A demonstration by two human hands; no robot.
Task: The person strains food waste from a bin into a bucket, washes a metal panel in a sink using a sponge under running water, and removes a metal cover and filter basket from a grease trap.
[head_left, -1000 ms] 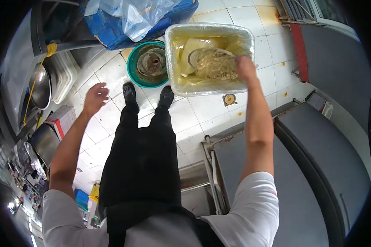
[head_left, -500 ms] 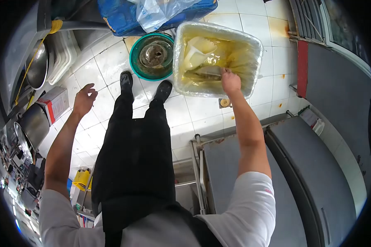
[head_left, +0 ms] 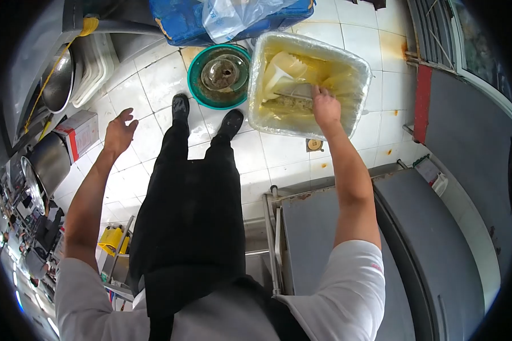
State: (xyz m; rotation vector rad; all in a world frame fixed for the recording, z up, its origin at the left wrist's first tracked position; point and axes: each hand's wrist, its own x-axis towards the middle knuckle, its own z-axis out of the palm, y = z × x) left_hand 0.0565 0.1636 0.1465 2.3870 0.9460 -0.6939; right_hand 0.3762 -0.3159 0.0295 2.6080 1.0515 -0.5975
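My right hand [head_left: 326,109] is closed on a strainer-like scoop [head_left: 293,102], tilted in the yellow liquid of a plastic-lined tub [head_left: 255,122]. The scoop's lower part is partly under the liquid, with bits of material around it. Beside it in the tub lies a pale, ridged piece [head_left: 281,71]. My left hand [head_left: 120,132] hangs in the air over the floor, fingers apart, holding nothing. Left of the tub stands a green basin [head_left: 192,79] with a round metal vessel and murky contents.
Behind the basin is a blue box [head_left: 179,25] with a plastic bag [head_left: 222,20] on it. White trays [head_left: 102,71], a metal bowl [head_left: 58,85] and a carton [head_left: 82,133] are at the left. Grey cabinets [head_left: 324,244] stand at the lower right.
The scoop, seen full of wet bits above the liquid a second ago, is now tilted low in the tub. My right hand moved down and inward. The view has shifted slightly.
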